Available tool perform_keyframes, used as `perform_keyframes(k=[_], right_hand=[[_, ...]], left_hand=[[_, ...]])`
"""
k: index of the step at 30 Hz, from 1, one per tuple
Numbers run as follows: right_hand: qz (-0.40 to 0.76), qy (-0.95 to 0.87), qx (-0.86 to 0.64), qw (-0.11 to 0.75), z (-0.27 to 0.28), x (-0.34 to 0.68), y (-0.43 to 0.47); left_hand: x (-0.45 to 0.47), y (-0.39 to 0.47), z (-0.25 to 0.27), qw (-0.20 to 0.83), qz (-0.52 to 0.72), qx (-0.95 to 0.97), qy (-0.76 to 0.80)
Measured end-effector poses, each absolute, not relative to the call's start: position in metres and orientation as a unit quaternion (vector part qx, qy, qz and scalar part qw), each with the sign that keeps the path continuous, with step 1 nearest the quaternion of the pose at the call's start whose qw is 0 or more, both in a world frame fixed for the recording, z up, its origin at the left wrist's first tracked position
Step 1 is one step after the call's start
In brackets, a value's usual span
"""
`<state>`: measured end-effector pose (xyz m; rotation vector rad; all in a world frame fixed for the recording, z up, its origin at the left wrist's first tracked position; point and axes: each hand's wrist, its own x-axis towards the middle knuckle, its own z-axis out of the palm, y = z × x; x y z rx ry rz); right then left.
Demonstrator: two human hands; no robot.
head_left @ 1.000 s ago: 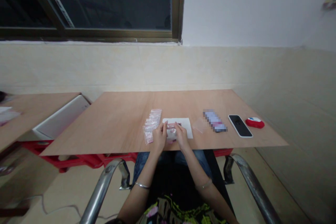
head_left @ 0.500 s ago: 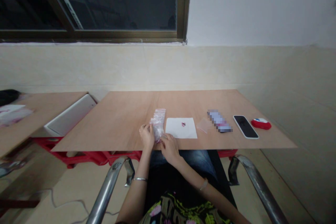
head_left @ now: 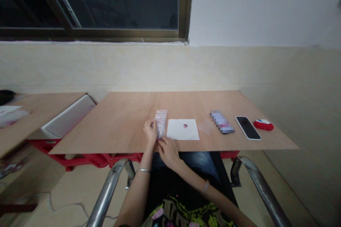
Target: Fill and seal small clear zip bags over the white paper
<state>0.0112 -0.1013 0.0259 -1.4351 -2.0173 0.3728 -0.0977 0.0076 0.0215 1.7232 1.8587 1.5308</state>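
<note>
Pale wood tops the side worktop (head_left: pixel 33 115) at far left, where a white and pinkish bundle (head_left: pixel 12 117) lies, too blurred to read. On the main worktop (head_left: pixel 128 110), the left hand (head_left: pixel 150 132) has its fingers curled in narrowly at the left edge of the packets (head_left: pixel 161 118), clear plastic laid overlapping in a column, pinkish traces showing in them. I judge these filled and gathered up; their number cannot be made out. The right hand (head_left: pixel 169 151) sits with fingers close together at the column's near end; whether either hand pinches a packet, I cannot tell. Just right of the column, a white sheet (head_left: pixel 176 133) bears one small pink item (head_left: pixel 185 126), loose and outside any bag, so that piece seems left over. Beside the sheet lies thin clear plastic (head_left: pixel 205 127), probably bagging, with no contents visible. Farther right come a pixelated slab (head_left: pixel 221 122), a white-edged phone (head_left: pixel 248 128) and a red object (head_left: pixel 263 125), perhaps a case, its inside not visible.
</note>
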Motion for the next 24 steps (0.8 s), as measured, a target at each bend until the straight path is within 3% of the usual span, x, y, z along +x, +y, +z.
perform_keyframes(k=[12, 20, 24], right_hand=[[0.138, -0.792, -0.524, 0.281, 0.016, 0.009, -0.1], [0.118, -0.733, -0.57, 0.353, 0.024, 0.022, -0.087], [0.09, -0.626, -0.673, 0.384, 0.02, 0.056, -0.07]], left_hand=[[-0.105, 0.026, 0.021, 0.115, 0.5, 0.585, 0.628], [-0.079, 0.006, 0.036, -0.002, 0.538, 0.582, 0.61], [-0.043, -0.005, 0.04, 0.031, 0.539, 0.63, 0.558]])
